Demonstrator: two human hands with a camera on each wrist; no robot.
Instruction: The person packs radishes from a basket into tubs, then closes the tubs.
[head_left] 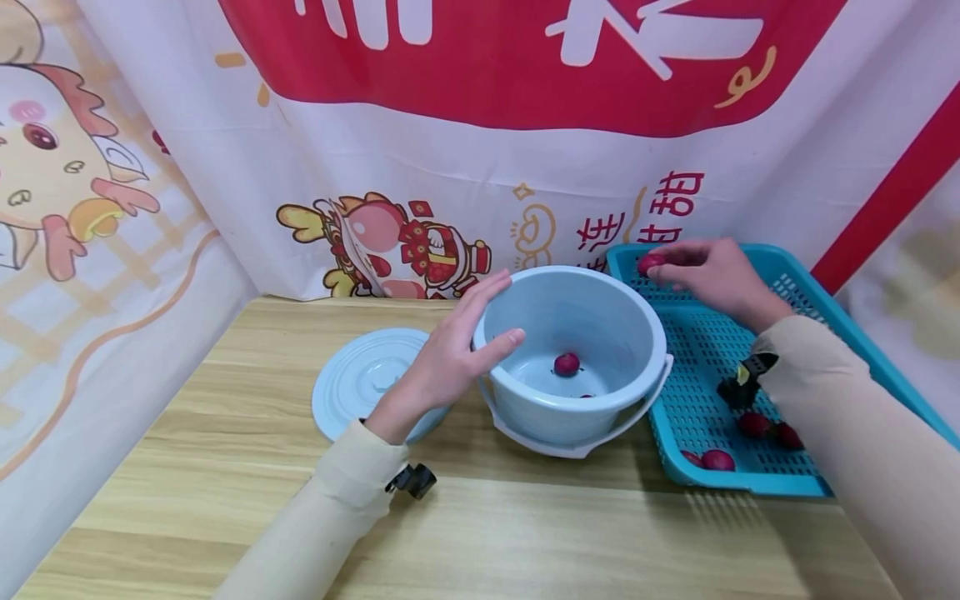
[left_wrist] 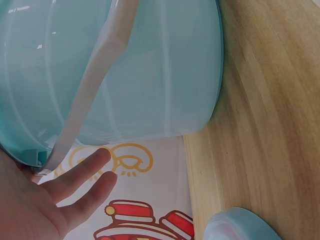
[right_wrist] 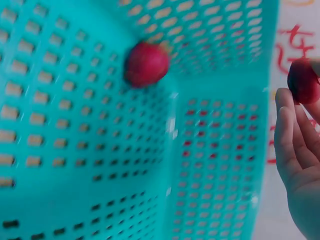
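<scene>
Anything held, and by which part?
Right hand: red fruit, pinched on its right side in head view. Left hand: straight-fingered at the bucket's rim.

Bucket [head_left: 558, 417]: wide open up top, room to dip in, though the left hand [head_left: 453, 346] crowds one side of the rim.
Handle [head_left: 583, 452]: droops across the bucket's front, kinda snaggy down low.
Basket [head_left: 742, 482]: its wall's right up near the bucket, so over both rims is the way across; right sleeve [head_left: 855, 433] hogs one side.
Curtain [head_left: 450, 158]: blocks the back.
Table [head_left: 525, 533]: hand room along the front.
</scene>
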